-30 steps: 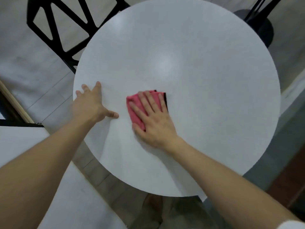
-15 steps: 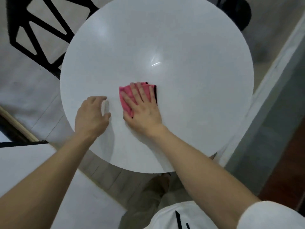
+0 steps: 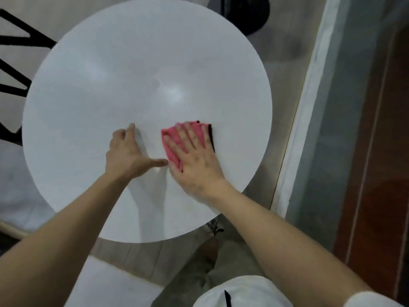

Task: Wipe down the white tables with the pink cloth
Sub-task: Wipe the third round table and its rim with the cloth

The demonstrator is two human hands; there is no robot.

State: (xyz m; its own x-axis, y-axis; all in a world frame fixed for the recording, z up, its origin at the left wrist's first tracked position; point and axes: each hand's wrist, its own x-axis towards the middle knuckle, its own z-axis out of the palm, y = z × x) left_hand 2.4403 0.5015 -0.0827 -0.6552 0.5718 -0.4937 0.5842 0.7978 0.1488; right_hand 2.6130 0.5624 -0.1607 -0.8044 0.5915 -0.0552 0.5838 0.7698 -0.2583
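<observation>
Wiping pass: cloth shifted toward the right of the round table.

Our right hand point(image 3: 194, 156) presses flat and unclenched on the pink cloth point(image 3: 174, 140), which has travelled rightward across the white table point(image 3: 110, 74). Our left hand point(image 3: 126, 151), splayed and holding nothing, has followed alongside; far areas likely remain.

Pale tiled floor point(image 3: 285, 52) (black chair frame point(image 3: 15, 63) left), reddish wood strip point(image 3: 376, 151) right.

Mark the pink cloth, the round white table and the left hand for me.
pink cloth point(image 3: 171, 144): head view, exposed left part beside the fingers.
round white table point(image 3: 124, 69): head view, bare top, far left area.
left hand point(image 3: 125, 155): head view, back of the hand.
</observation>
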